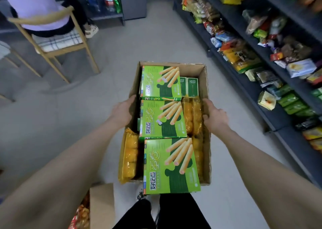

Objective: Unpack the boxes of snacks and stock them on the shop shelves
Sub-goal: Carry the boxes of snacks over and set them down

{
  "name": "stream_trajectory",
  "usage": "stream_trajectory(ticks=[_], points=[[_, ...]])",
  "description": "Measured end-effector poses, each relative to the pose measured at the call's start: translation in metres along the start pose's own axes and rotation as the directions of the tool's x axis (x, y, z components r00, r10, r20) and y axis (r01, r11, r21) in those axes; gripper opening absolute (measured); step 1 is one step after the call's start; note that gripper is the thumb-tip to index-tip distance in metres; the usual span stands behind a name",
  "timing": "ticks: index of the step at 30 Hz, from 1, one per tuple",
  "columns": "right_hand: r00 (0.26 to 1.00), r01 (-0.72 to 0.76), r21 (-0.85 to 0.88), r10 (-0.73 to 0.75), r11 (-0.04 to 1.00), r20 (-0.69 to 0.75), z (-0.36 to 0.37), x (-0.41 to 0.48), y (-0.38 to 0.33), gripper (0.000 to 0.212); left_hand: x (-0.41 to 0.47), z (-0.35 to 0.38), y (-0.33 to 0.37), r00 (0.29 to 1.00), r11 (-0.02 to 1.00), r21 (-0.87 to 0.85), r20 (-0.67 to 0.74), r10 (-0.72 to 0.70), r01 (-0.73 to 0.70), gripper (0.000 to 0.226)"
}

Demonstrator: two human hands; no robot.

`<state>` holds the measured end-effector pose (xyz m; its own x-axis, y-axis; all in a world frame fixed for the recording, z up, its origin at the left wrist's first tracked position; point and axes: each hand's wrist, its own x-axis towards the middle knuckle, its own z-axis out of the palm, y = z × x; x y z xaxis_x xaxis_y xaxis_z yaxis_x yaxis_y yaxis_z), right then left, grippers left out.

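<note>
By the person's feet, a second carton (102,206) stands open at the lower left. Ahead of it, the cardboard box (206,159) is held between both hands above the grey floor (69,117). Three green snack boxes (162,120) lie flat in a row on top, with yellow packets (128,157) wedged along both sides. The left hand (122,112) lies against the left wall, and I cannot tell how its fingers sit. The right hand (215,117) grips the right rim, its thumb hooked inside. Further off, the dark shelves (282,117) of snacks run along the right, and a wooden chair (50,17) stands at the far left.
</note>
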<state>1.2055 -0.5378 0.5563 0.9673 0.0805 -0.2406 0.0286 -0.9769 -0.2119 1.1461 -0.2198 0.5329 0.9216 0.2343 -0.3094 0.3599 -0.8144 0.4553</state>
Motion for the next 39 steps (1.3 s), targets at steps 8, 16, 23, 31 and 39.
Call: stream_trajectory(ticks=[8,16,23,31,39], points=[[1.000,-0.001,0.011,0.000,1.000,0.011,-0.052,0.224,-0.003,0.061,0.214,-0.039,0.075,1.000,1.000,0.008,-0.020,-0.012,0.012,0.077],[0.999,0.048,0.036,-0.048,0.998,-0.002,-0.110,0.451,-0.040,0.062,0.418,-0.101,0.121,0.997,0.998,-0.056,-0.056,-0.044,0.041,0.083],[0.999,0.043,-0.015,-0.044,0.999,-0.015,-0.150,0.648,-0.093,0.063,0.619,-0.155,0.147,0.998,1.000,0.002,-0.051,-0.024,0.024,0.079],[0.999,0.012,0.005,-0.012,1.000,-0.044,-0.200,0.854,-0.140,0.064,0.841,-0.219,0.180,0.999,0.999,0.038,-0.031,-0.022,0.023,0.080],[0.997,0.074,0.043,-0.074,0.996,-0.007,-0.234,1.088,-0.163,0.068,1.055,-0.262,0.228,0.999,0.998,0.051,-0.023,-0.025,0.026,0.076]])
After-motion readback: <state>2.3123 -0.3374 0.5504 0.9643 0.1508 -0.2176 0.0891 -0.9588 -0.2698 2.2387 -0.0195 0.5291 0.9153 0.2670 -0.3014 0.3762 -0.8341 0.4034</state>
